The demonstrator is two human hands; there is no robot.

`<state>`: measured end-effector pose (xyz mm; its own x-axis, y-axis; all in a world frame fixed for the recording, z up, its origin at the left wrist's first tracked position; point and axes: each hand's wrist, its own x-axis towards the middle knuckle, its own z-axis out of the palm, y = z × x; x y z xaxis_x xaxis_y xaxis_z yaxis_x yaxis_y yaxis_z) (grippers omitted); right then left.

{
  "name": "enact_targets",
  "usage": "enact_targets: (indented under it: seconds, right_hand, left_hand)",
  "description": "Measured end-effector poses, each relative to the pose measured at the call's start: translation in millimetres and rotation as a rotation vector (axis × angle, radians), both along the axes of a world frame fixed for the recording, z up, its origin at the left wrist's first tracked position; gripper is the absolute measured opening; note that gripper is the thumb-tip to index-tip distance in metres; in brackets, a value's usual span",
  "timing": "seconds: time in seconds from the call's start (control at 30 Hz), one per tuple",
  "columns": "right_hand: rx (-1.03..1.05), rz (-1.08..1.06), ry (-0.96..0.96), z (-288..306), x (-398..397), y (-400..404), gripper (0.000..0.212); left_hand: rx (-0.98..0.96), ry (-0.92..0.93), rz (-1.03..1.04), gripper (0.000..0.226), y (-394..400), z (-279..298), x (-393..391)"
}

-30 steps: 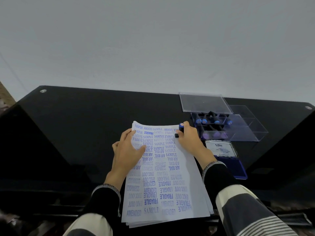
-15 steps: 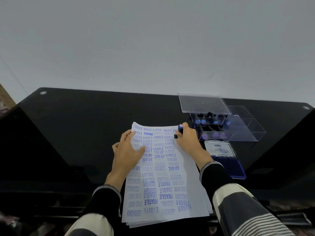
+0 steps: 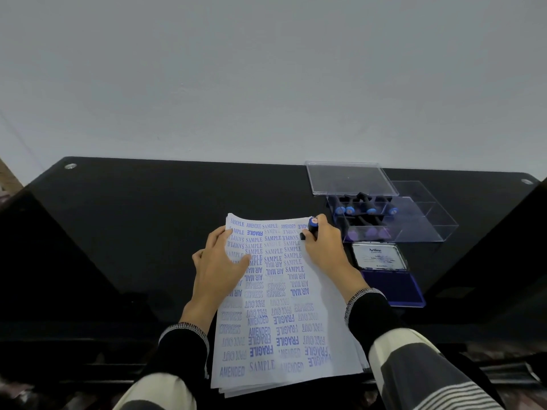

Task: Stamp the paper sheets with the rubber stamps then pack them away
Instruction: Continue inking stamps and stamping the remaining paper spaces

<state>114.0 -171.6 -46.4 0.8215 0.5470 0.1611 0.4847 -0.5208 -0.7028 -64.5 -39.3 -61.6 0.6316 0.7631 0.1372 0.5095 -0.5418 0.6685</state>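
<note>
You had matt white paper on a glossy black glass table. Your box and lid were clear, smooth plastic; your sleeves were knitted cloth.

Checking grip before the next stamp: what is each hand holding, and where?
Right hand grips a rubber stamp by its handle. Left hand only presses the paper.
</note>
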Motion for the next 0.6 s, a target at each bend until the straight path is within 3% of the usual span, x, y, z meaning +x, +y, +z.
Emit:
enact_targets:
  seconds: [0.3,0.4,0.5,0.6]
  right_hand:
    - [0.524,-0.196,0.302,16.8,1.4,-14.0,0.009]
    - [0.641,-0.215,0.420,21.8,-0.8,-15.1,0.006]
    - [0.739,-0.262,0.575,20.4,2.4,-14.1,0.017]
    - [0.752,-0.275,0.621,19.4,2.6,-14.9,0.005]
  left_hand:
    - [-0.011,0.002,-0.002,0.069,1.8,-2.3,1.2]
    - [0.000,0.002,-0.004,0.069,0.9,-1.2,0.6]
    - [0.007,-0.002,-0.005,0.070,1.0,-1.2,0.5]
    - [0.002,0.009,0.000,0.071,1.2,-0.7,0.9]
